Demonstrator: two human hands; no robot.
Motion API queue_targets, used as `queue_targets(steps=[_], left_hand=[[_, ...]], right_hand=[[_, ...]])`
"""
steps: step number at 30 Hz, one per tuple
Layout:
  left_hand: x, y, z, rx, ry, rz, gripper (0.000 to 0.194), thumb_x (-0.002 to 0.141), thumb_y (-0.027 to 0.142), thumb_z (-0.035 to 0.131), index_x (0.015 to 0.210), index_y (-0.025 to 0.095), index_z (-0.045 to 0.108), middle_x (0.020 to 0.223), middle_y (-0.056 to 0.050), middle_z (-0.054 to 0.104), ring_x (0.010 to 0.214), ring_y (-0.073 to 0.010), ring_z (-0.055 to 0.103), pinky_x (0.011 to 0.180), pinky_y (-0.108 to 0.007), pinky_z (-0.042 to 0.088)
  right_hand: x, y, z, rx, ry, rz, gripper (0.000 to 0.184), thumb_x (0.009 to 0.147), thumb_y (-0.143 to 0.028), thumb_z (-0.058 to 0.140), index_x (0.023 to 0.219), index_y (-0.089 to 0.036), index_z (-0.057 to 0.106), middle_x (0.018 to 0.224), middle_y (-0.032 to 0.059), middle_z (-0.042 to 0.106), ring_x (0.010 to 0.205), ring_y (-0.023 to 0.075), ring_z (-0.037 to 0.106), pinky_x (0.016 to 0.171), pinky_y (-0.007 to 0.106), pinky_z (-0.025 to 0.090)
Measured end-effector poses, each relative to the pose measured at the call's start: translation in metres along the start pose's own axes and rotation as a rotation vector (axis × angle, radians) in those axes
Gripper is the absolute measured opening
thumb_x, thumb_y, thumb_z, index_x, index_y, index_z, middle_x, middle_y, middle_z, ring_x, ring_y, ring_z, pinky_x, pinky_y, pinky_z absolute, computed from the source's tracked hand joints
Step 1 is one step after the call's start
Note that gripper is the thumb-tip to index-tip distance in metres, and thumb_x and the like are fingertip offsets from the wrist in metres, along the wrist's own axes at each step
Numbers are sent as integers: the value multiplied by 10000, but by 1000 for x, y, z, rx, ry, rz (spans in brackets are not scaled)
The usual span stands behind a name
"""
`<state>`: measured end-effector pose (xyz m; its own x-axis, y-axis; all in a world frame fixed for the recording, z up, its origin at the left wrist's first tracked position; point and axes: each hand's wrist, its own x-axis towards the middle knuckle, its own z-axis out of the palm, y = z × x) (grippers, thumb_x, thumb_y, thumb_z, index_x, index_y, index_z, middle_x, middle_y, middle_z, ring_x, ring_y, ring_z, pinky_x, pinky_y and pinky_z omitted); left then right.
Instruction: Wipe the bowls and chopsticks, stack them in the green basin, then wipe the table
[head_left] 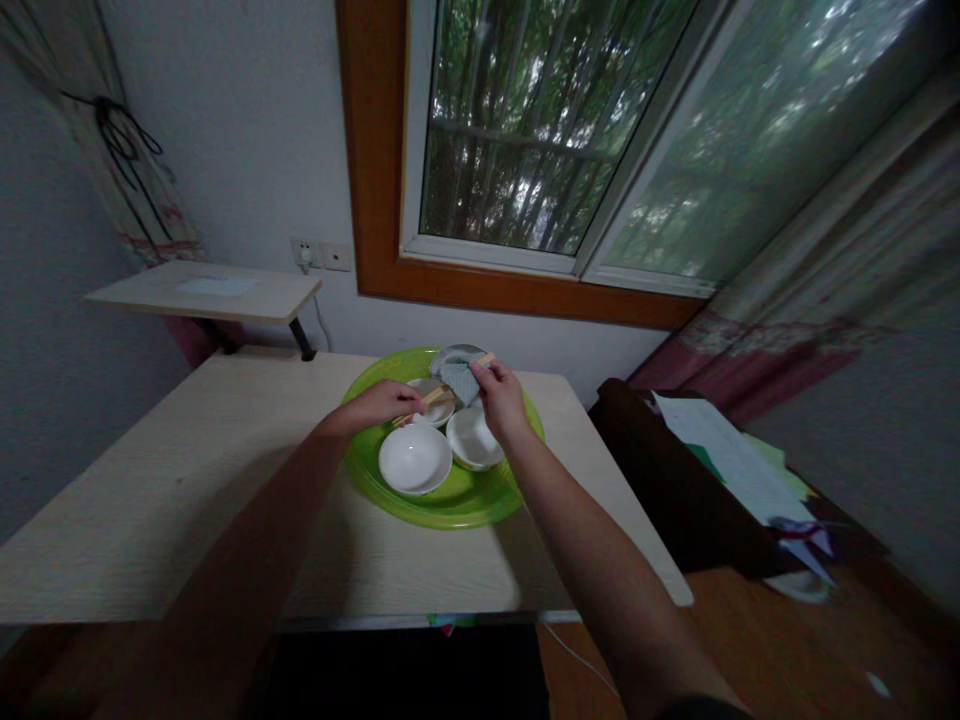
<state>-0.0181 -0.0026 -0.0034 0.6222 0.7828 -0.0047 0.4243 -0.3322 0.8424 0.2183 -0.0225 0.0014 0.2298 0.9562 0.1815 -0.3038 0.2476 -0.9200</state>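
Your forearms (615,570) lie nearest, over the tabletop (262,430). L hand (390,401): fingers closed on wooden chopsticks (435,396), low end, above the green basin (450,520). Long axis slants up & away, L hand to R. Grey cloth (460,382) wraps farther along, pinched by R hand (502,396); wooden tip (487,358) beyond, prob. same sticks. Count: 1 basin, 1 cloth, 3 white bowls (415,460), 1 greyish dish (448,357) at back; no. of sticks can't tell.

No text is legible — any marks on the shelf paper (217,286) or the sheets (724,450) at far right are too blurred.
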Motion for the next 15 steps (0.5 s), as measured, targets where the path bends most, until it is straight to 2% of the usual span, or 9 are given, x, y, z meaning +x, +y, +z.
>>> queue_targets(steps=[2, 5, 15], left_hand=[[0, -1, 0, 0, -18, -2, 422, 854, 545, 655, 903, 143, 774, 746, -41, 695, 688, -162, 604, 675, -274, 428], [-1, -3, 0, -6, -26, -5, 429, 860, 551, 646, 910, 141, 764, 662, -17, 651, 622, -147, 575, 633, -264, 413], [-3, 3, 0, 20, -13, -12, 390, 861, 510, 645, 899, 141, 769, 696, -31, 678, 653, -158, 599, 661, -276, 433]], right_hand=[[4, -1, -4, 52, 93, -44, 359, 663, -430, 852, 898, -219, 683, 819, -30, 730, 735, 159, 654, 706, 281, 535], [7, -1, -7, 102, 144, -91, 356, 670, -421, 847, 918, -219, 689, 862, -20, 746, 758, 161, 665, 731, 285, 543], [6, 2, -8, 39, 66, -25, 339, 695, -465, 827, 882, -224, 681, 857, 0, 742, 774, 173, 666, 738, 295, 539]])
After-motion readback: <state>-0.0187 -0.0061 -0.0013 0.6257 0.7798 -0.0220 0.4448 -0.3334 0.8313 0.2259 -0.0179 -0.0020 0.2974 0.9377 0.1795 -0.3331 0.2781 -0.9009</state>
